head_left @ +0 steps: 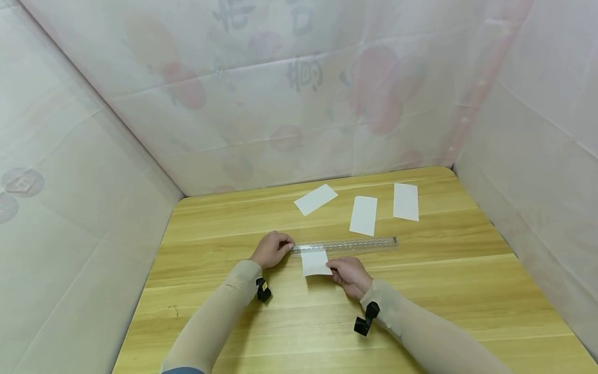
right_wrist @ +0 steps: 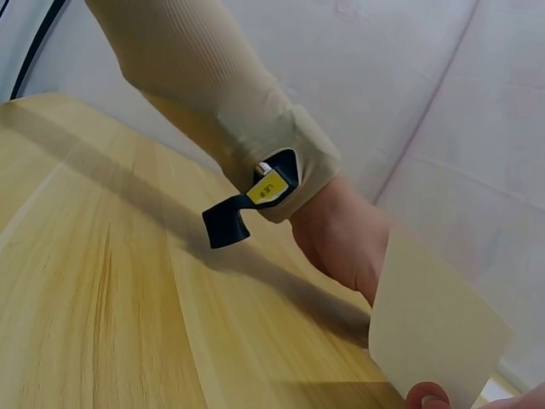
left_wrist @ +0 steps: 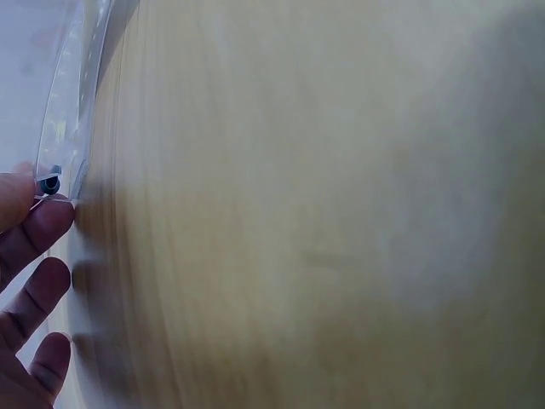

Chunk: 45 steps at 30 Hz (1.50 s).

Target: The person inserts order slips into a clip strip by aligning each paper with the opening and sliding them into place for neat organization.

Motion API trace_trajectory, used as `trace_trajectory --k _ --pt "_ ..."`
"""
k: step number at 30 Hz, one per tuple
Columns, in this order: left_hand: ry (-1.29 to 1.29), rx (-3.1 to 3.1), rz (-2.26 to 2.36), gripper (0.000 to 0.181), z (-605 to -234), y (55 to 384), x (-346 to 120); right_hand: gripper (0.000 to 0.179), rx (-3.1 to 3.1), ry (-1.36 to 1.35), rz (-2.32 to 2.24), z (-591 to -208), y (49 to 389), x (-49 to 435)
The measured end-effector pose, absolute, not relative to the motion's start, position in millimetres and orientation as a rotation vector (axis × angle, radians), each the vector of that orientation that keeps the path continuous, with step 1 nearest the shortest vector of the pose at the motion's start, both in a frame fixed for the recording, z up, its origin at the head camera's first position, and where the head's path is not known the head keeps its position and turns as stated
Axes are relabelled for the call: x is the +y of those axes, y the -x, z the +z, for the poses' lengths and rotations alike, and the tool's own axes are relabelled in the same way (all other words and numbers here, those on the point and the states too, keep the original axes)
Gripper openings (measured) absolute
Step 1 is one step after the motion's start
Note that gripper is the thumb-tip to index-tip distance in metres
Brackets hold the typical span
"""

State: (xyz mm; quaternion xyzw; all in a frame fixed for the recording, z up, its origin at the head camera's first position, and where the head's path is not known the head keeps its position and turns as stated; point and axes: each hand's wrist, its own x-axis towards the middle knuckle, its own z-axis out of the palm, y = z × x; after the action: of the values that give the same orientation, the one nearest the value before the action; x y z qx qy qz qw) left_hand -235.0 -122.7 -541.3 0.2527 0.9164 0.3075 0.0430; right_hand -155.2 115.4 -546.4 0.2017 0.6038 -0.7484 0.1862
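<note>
A clear plastic ruler (head_left: 359,244) lies crosswise in front of me in the head view. My left hand (head_left: 272,250) pinches its left end between thumb and index finger; the left wrist view shows this ruler end (left_wrist: 64,158) with the other fingers spread below. A white paper slip (head_left: 315,263) has its far edge at the ruler, while its near edge lifts off the table. My right hand (head_left: 350,275) pinches that slip at its near right corner. In the right wrist view the raised paper (right_wrist: 434,315) hides most of my left hand.
Three more white paper slips (head_left: 315,199) (head_left: 363,215) (head_left: 406,202) lie beyond the ruler on the wooden table (head_left: 444,301). Pale printed cloth walls (head_left: 280,114) enclose the back and sides. Each wrist carries a small black camera (head_left: 364,319).
</note>
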Motion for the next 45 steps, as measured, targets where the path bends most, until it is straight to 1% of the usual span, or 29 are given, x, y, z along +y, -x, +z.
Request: trace_trajectory --k 8,14,18,21,25,28,30,33,40,45 --pt "-0.769 2.795 0.957 0.012 -538 234 -122 0.021 1.661 -0.560 -2.152 -546 154 120" --pt "-0.746 2.793 0.959 0.013 -538 233 -122 0.019 1.617 -0.509 -2.198 -547 153 125" --pt "-0.748 2.795 0.954 0.012 -539 233 -122 0.021 1.643 -0.542 -2.179 -549 154 125" --pt "-0.758 2.796 0.958 0.012 -540 233 -122 0.018 1.714 -0.536 -2.133 -550 155 124" --pt "-0.771 2.801 0.951 0.013 -541 234 -123 0.017 1.797 -0.460 -2.096 -552 156 124" --pt "-0.770 2.804 0.941 0.013 -542 235 -123 0.025 1.821 -0.383 -2.080 -551 156 125" --pt "-0.769 2.802 0.943 0.013 -542 235 -123 0.027 1.845 -0.329 -2.058 -551 155 125" --pt "-0.774 2.795 0.958 0.013 -543 235 -124 0.026 1.875 -0.295 -2.032 -552 155 125" --pt "-0.783 2.810 0.948 0.012 -546 234 -124 0.025 1.932 -0.325 -2.005 -558 156 125" --pt "-0.785 2.805 0.960 0.012 -545 234 -124 0.025 1.939 -0.338 -2.007 -556 154 125"
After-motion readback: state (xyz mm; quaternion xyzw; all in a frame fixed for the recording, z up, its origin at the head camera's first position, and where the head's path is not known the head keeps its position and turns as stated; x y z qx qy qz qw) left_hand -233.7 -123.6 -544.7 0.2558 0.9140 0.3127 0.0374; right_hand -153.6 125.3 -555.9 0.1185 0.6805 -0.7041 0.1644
